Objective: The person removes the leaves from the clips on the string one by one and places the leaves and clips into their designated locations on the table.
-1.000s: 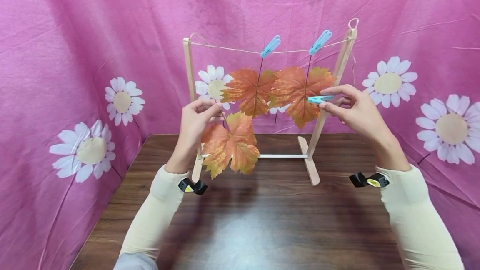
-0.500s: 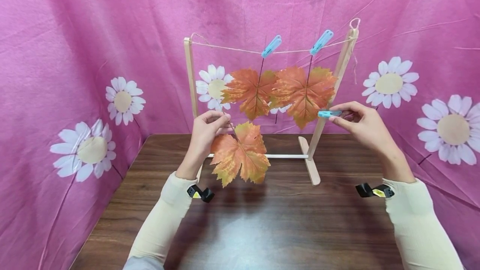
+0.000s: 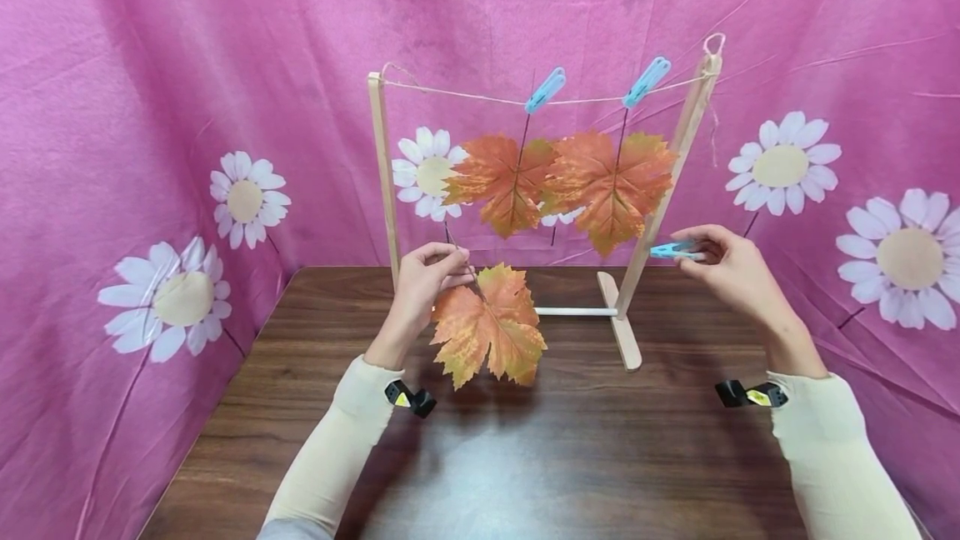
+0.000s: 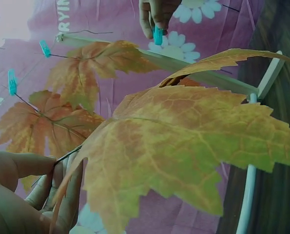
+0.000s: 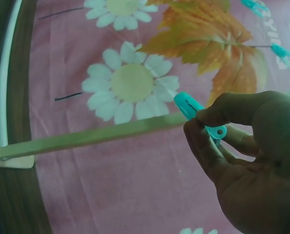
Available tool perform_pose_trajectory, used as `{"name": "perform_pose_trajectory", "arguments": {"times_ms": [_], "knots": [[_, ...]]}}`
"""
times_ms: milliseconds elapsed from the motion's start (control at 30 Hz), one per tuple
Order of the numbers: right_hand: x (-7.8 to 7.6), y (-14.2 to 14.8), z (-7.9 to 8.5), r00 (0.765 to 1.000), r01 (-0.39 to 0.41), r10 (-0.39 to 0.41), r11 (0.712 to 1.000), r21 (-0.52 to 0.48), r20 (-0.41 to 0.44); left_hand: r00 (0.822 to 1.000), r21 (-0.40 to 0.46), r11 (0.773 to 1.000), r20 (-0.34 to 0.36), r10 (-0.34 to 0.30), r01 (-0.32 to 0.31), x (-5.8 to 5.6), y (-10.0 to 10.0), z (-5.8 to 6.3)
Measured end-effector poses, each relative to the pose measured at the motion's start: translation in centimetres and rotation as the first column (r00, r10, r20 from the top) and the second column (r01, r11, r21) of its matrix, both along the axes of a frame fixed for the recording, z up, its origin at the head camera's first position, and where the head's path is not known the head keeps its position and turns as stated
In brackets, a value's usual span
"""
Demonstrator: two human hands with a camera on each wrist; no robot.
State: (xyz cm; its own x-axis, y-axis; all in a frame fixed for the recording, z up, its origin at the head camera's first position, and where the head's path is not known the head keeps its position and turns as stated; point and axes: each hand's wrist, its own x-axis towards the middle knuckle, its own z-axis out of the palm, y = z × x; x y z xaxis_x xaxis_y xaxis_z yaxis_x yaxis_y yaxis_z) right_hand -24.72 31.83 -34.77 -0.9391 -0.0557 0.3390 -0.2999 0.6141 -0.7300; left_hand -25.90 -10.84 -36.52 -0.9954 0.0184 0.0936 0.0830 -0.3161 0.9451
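My left hand (image 3: 429,286) pinches the dark stem of an orange-and-yellow artificial maple leaf (image 3: 491,327), which hangs in front of the stand's left side. The same leaf (image 4: 183,141) fills much of the left wrist view. Between thumb and fingers, my right hand (image 3: 731,273) holds a light blue clothespin (image 3: 672,251) beside the stand's right post; the right wrist view shows this clothespin (image 5: 187,106) close up. Two more leaves, a left one (image 3: 506,186) and a right one (image 3: 611,182), hang by their stems from blue clothespins (image 3: 545,91) on the string (image 3: 457,92).
The wooden stand (image 3: 380,157) has two posts, with the string tied between their tops and a white rod (image 3: 577,312) low across. It stands on a dark wooden table (image 3: 600,457). Behind hangs a pink cloth (image 3: 315,40) printed with white daisies.
Both hands have moved down and a little to the right, the left carrying its leaf and the right its clothespin. The two leaves on the string hang as before.
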Motion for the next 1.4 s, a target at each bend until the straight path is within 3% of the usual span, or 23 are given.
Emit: {"name": "perform_pose_trajectory", "arguments": {"times_ms": [367, 633, 933, 1400], "knots": [[-0.4, 1.3, -2.3, 0.997, 0.068, -0.061, 0.988, 0.139, -0.053, 0.999, -0.011, 1.000, 0.040, 0.012, -0.011, -0.2, 0.0, -1.1], [-0.6, 2.0, -3.8, 0.991, 0.133, -0.131, 0.965, 0.225, -0.021, 0.997, -0.005, 1.000, 0.079, 0.003, -0.003, -0.3, -0.2, -2.3], [-1.2, 2.5, -5.5, 0.993, 0.119, -0.112, 0.953, 0.280, -0.041, 0.996, 0.045, 0.999, 0.088, -0.006, 0.002, -0.2, -0.2, -4.3], [-1.7, 3.2, -8.4, 0.992, 0.120, -0.128, 0.940, 0.318, 0.005, 0.983, 0.058, 0.998, 0.185, -0.008, -0.003, 0.0, -0.4, -8.3]]}}
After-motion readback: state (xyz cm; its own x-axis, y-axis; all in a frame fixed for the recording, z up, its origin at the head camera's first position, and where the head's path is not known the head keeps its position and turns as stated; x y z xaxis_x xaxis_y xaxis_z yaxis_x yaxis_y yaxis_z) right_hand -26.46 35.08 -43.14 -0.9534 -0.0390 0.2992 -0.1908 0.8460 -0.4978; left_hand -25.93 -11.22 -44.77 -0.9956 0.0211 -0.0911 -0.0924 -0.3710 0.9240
